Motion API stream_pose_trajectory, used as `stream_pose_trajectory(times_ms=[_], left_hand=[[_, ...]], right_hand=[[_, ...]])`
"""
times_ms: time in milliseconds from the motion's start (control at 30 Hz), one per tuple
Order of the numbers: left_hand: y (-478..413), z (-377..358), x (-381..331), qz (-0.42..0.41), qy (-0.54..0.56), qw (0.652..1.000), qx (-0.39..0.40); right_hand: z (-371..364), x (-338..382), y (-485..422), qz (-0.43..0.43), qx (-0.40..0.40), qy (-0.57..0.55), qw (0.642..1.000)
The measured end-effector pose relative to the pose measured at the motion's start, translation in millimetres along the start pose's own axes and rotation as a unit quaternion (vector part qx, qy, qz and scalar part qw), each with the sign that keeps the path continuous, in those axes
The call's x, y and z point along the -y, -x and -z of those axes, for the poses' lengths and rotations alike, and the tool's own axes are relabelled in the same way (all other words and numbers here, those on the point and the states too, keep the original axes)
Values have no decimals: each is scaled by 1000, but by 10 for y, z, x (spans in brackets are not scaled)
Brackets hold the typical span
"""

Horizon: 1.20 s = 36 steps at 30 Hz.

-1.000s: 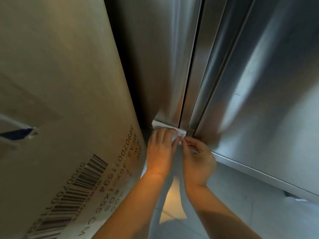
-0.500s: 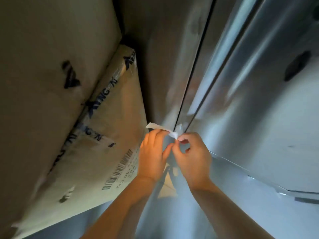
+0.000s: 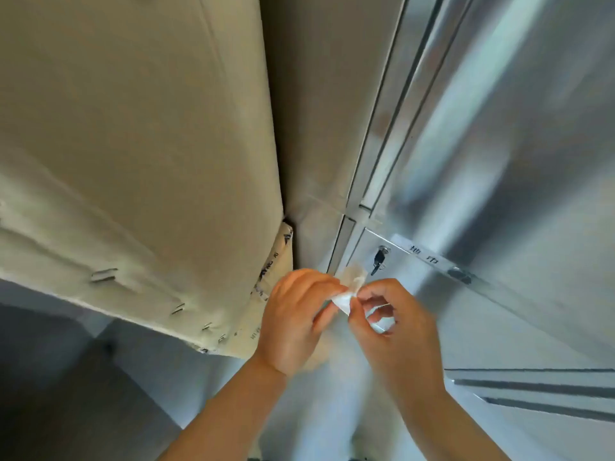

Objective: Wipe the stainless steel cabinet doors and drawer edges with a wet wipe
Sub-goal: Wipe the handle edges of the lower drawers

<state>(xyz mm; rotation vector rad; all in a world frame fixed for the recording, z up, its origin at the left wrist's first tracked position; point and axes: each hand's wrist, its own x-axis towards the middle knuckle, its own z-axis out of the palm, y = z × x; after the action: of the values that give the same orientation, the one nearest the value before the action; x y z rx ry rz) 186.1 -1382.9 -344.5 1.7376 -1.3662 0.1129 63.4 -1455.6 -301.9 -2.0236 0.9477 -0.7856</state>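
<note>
A small white wet wipe [image 3: 344, 300] is held between both hands in front of the stainless steel cabinet. My left hand [image 3: 293, 324] pinches its left part with curled fingers. My right hand [image 3: 396, 324] pinches its right part, and a strip of the wipe shows under the fingers. Just beyond the hands is a steel cabinet door [image 3: 499, 311] with a keyed lock [image 3: 379, 259] and a label strip [image 3: 429, 256]. A taller steel door [image 3: 519, 111] rises above it. The wipe is off the metal.
Large cardboard boxes [image 3: 133, 144] stand close on the left, almost against the cabinet's side panel [image 3: 332, 111]. A narrow vertical seam [image 3: 382, 134] runs between the panels. Grey floor [image 3: 66, 394] lies at lower left. Dark slots [image 3: 539, 390] mark the lower right door.
The view has risen from the cabinet's bottom corner to the lock level. Both hands lifted the wipe off the door edge and now hold it between them.
</note>
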Motion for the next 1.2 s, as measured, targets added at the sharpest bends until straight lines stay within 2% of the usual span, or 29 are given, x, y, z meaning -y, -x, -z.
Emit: stream_pose_trajectory(times_ms=[133,233,333,433,600,867,1067,1200], left_hand=[[-290,809,-738,-3,-70,997,-22],[-345,1371,-1315,-12,-159,987,-25],[-209,1930,-1966,13,-236,971,-45],[92,2460,-2563,56,-300,948,-89],[833,3280,-3566,128,-376,903,-168],[2757,4334,-5389,255,-518,771,-268],[4569,4602,-7137,358,-609,641,-299],[5611,4483,-8269,441,-642,543,-314]], right_hand=[[628,724,-9,104,9,-19,994],[979,1215,12,215,30,2,976],[1303,1724,118,319,57,20,946],[1490,2230,362,398,83,-10,914],[1590,3098,1165,517,143,-85,840],[1690,4309,3371,607,314,-192,704],[1989,4776,5795,650,461,-259,546],[2409,4840,7311,653,502,-332,459]])
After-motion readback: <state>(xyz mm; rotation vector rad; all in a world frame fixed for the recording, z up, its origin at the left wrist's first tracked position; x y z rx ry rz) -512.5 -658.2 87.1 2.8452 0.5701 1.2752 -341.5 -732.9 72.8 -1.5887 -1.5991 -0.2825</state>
